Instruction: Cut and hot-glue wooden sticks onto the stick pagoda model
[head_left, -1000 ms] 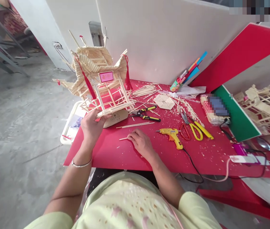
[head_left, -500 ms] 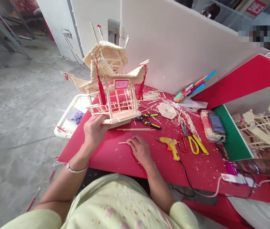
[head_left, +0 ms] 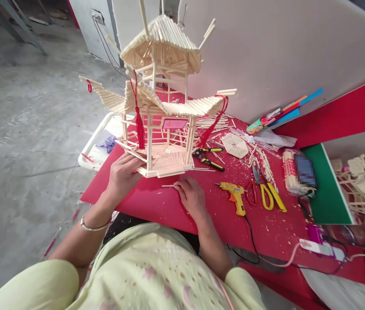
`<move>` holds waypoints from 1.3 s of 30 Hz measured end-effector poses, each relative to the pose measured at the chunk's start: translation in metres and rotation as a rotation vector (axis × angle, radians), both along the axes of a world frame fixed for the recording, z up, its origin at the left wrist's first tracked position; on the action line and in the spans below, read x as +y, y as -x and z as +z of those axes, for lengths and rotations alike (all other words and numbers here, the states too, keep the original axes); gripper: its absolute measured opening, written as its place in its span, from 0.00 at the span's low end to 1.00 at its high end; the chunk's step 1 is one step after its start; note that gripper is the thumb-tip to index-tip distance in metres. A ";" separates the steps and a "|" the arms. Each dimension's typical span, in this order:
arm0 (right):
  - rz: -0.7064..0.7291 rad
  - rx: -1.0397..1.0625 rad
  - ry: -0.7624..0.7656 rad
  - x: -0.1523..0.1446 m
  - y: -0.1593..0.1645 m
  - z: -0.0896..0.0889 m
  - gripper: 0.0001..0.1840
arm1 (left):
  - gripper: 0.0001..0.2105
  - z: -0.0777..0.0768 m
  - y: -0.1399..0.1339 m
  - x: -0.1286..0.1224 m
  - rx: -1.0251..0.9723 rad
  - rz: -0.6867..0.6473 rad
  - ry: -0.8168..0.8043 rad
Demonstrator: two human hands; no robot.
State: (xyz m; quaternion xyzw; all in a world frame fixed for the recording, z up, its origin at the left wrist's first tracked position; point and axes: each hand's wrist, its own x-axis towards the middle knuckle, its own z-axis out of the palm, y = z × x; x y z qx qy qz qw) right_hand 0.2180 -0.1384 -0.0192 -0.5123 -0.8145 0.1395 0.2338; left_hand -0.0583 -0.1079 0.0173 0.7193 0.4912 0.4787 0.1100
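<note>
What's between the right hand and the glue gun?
Just red tabletop, with no tool lying in the gap from the right hand to the glue gun. It shows in the head view.

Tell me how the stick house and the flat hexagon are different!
The stick house is tall, with roofs and posts, but the hexagon is flat and much smaller. The left hand holds the house near its base, while the hexagon lies on the red table. The house has red tassels; the hexagon has none. Both look made of thin, pale sticks.
</note>
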 end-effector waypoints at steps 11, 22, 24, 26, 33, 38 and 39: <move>0.010 0.053 -0.007 -0.002 -0.002 -0.001 0.11 | 0.08 -0.005 0.000 0.003 0.009 0.002 -0.056; 0.002 0.127 -0.017 -0.003 0.002 0.004 0.11 | 0.08 -0.005 -0.003 0.004 0.030 0.035 -0.034; 0.001 0.203 -0.059 -0.005 0.002 0.016 0.11 | 0.08 -0.006 -0.003 0.003 0.034 0.032 -0.041; -0.021 0.279 -0.155 -0.007 0.002 0.032 0.09 | 0.08 -0.007 -0.003 0.003 0.035 0.023 -0.068; -0.031 0.309 -0.440 0.005 0.006 0.079 0.10 | 0.08 -0.008 -0.003 0.005 0.051 0.043 -0.088; 0.017 0.294 -0.414 0.016 0.012 0.079 0.10 | 0.08 -0.007 -0.003 0.005 0.054 0.037 -0.082; 0.026 0.295 -0.402 0.017 0.013 0.078 0.10 | 0.08 -0.008 -0.003 0.005 0.053 0.034 -0.086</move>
